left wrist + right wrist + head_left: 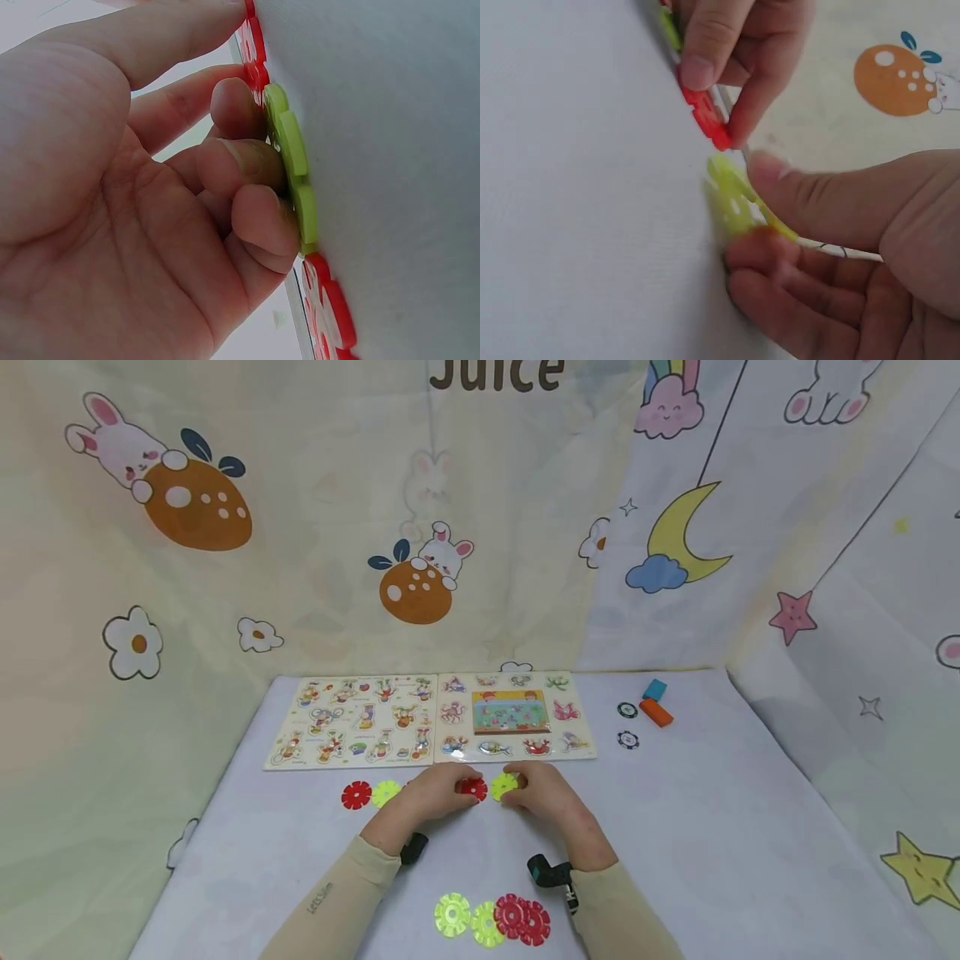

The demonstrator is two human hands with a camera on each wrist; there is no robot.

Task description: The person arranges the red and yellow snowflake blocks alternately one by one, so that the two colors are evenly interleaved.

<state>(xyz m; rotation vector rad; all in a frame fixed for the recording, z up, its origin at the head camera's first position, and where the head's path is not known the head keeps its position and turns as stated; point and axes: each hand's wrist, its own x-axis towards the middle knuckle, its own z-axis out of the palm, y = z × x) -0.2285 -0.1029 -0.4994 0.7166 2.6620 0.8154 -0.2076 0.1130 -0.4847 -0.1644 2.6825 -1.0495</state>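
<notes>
My left hand point(433, 792) holds a red notched plastic disc point(474, 790) between thumb and forefinger, flat on the cloth. In the left wrist view its other fingertips rest against a yellow-green disc point(294, 161), with another red disc point(328, 311) beyond. My right hand point(546, 793) pinches a yellow-green notched disc point(503, 786) between thumb and fingers. In the right wrist view this disc point(733, 199) is tilted and blurred, close beside the red one. Leftward, the row continues with a yellow-green disc point(386, 792) and a red disc point(356, 795); the left hand partly hides it.
Nearer the body lie yellow-green discs point(452, 915) and overlapping red discs point(512, 916). Two picture puzzle boards point(429, 760) span the back. To their right are dark round chips point(627, 740), an orange block point(656, 712) and a blue block point(655, 690).
</notes>
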